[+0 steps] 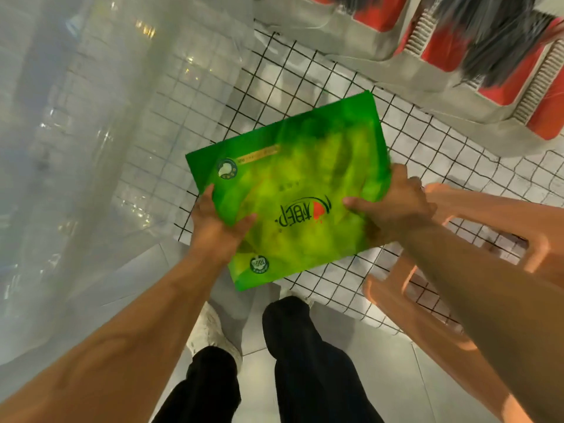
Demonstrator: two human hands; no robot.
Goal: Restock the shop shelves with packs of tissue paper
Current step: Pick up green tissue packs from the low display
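Plainly, left hand (213,232) and right hand (396,206) grip green tissue pack (293,166); print blurred, most fingers hidden beneath.

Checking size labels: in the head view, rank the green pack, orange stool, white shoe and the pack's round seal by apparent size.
1-2. green pack, orange stool: unranked; pack is nearer, stool partly behind the right arm.
3. white shoe.
4. round seal.

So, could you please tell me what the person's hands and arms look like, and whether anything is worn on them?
Both are bare: the left hand and right hand have no gloves, and the left forearm and right forearm show no sleeves up to the frame edge. No watch or bracelet shows. Rings cannot be told through blur.
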